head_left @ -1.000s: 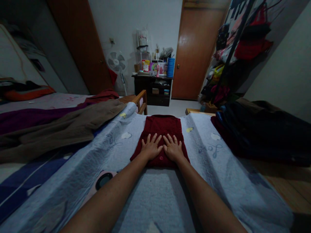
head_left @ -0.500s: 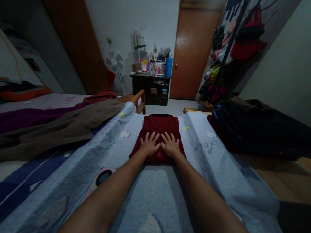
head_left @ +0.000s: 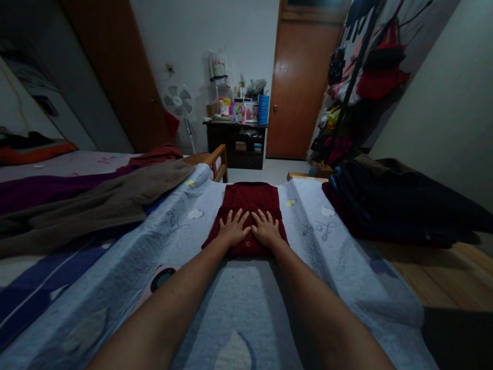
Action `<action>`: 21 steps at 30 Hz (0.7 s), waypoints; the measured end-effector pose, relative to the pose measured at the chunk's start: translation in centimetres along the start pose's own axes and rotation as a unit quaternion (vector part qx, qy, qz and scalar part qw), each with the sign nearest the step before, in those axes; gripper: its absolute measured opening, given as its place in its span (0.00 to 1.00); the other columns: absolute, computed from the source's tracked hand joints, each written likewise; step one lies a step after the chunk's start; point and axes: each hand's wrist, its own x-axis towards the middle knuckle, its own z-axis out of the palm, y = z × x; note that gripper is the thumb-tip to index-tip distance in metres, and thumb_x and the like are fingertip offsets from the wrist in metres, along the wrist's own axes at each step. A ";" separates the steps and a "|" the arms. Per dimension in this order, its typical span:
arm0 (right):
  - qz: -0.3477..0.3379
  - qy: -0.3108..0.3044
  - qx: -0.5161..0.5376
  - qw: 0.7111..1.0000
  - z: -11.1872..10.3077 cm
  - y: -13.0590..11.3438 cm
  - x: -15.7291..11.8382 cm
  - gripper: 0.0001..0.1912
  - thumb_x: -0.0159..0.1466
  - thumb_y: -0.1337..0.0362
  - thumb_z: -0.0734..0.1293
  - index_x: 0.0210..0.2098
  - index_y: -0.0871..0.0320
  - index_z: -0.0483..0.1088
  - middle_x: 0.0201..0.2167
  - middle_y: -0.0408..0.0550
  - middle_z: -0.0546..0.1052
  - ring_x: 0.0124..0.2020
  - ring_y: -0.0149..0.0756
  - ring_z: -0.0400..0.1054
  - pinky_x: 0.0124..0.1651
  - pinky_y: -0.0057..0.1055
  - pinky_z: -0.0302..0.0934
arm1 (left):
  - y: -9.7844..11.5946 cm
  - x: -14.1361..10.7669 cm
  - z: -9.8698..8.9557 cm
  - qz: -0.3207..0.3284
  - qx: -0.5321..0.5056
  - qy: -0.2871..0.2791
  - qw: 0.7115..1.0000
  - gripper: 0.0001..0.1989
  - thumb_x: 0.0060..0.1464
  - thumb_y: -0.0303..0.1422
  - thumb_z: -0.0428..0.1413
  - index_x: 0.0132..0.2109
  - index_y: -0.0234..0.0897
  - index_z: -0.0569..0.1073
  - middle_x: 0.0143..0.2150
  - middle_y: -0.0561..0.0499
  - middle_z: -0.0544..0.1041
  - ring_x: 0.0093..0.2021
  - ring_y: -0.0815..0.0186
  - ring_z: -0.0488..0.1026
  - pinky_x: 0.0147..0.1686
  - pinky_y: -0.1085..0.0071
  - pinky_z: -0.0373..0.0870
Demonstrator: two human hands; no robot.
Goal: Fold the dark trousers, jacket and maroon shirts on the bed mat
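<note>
A dark red folded garment (head_left: 252,195) lies on the light blue bedspread (head_left: 246,298) in front of me; its exact kind I cannot tell. My left hand (head_left: 234,229) rests flat on the left part of its near fold, fingers spread. Beside it my right hand (head_left: 266,229) presses flat on the right part, fingers apart, the two thumbs almost meeting. A small round mark shows on the cloth below the hands. Partly hidden by my left forearm is a pink phone (head_left: 159,282) with a large round dark camera ring.
Brown-grey trousers (head_left: 96,192) and purple cloth (head_left: 57,185) lie to the left. A stack of folded dark clothes (head_left: 400,200) stands on the right, on a wooden surface (head_left: 423,277). Farther back are a wooden bed rail (head_left: 220,159), a fan (head_left: 180,103) and a black cabinet (head_left: 235,144).
The camera view has turned slightly to the right, so the room appears a little farther left. Both hands stay flat on the red garment, which keeps its folded shape.
</note>
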 end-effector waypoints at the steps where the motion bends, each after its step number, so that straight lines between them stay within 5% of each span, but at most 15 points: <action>1: 0.000 -0.001 -0.002 1.000 0.0 0.0 0.0 0.32 0.67 0.51 0.52 0.68 0.42 0.41 0.71 0.38 0.40 0.70 0.50 0.30 0.64 0.62 0.34 | 0.0 0.0 0.0 0.000 0.001 0.000 1.000 0.33 0.61 0.52 0.38 0.70 0.53 0.42 0.73 0.53 0.39 0.70 0.45 0.35 0.59 0.34 0.46; 21: 0.002 0.002 -0.006 1.000 0.1 -0.1 -0.2 0.32 0.67 0.51 0.52 0.68 0.42 0.41 0.71 0.38 0.40 0.70 0.50 0.30 0.63 0.62 0.35 | 0.2 -0.3 -0.1 -0.004 -0.002 0.006 1.000 0.33 0.61 0.52 0.38 0.70 0.53 0.42 0.73 0.53 0.41 0.70 0.45 0.35 0.59 0.35 0.46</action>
